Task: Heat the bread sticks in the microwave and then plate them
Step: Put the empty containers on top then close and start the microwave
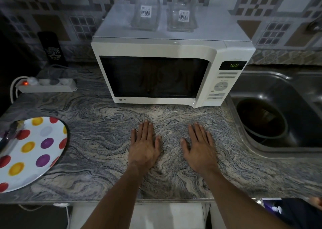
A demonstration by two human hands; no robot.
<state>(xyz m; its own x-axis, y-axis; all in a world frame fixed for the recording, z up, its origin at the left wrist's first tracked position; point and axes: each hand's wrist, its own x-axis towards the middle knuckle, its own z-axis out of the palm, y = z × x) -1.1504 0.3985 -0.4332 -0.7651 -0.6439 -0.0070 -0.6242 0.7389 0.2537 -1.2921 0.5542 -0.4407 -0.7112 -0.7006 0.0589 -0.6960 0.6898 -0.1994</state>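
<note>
Both hands flat on the marble bench (pixel 104 141) in the lower middle of the frame: left hand (pixel 144 145) and right hand (pixel 200 148), fingers straight & spread, holding nothing. Microwave (pixel 174 68) w/ door closed sits dead center behind them, display lit green. Bread sticks (pixel 156 79) are only faint shapes thru the dark window, can't make out much. Polka-dot plate (pixel 34 152) at lower left edge. Power strip (pixel 47 86) mid left, sink (pixel 278 110) on the right, 2 glass containers (pixel 146 11) on top of the microwave.
</note>
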